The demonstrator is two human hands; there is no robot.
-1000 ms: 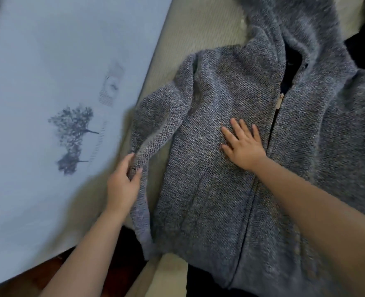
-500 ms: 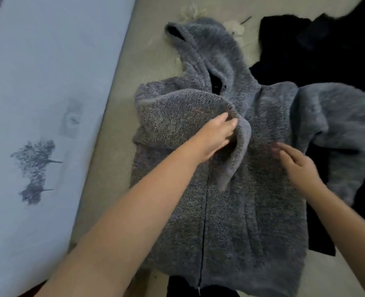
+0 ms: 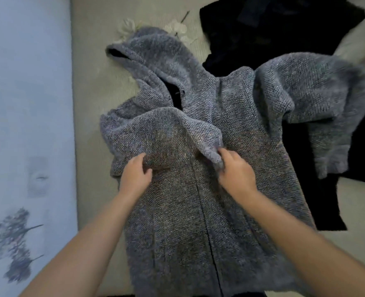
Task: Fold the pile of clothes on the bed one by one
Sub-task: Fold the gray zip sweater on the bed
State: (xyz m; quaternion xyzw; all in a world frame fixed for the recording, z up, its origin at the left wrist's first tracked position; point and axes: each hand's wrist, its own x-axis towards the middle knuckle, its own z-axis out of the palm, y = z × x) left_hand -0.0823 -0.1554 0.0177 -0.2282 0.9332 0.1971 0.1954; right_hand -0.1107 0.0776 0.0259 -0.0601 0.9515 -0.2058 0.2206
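A grey knitted zip hoodie (image 3: 198, 211) lies face up on the beige bed (image 3: 91, 103), hood pointing away from me. Its left sleeve (image 3: 166, 136) is folded across the chest. My left hand (image 3: 135, 176) rests on the lower edge of that folded sleeve, fingers curled over the fabric. My right hand (image 3: 234, 170) pinches the sleeve's cuff near the zip line. The right sleeve (image 3: 327, 103) sprawls out to the right, bent downward.
Black garments (image 3: 284, 35) lie in a heap at the upper right and under the hoodie's right side. A pale blue sheet with a dark tree print (image 3: 16, 146) covers the left. Faint white flower motifs mark the bed cover behind the hood.
The left sleeve was lifted from the side and folded across the chest. My right hand moved in from the right and took the cuff; my left hand shifted to the sleeve's lower edge.
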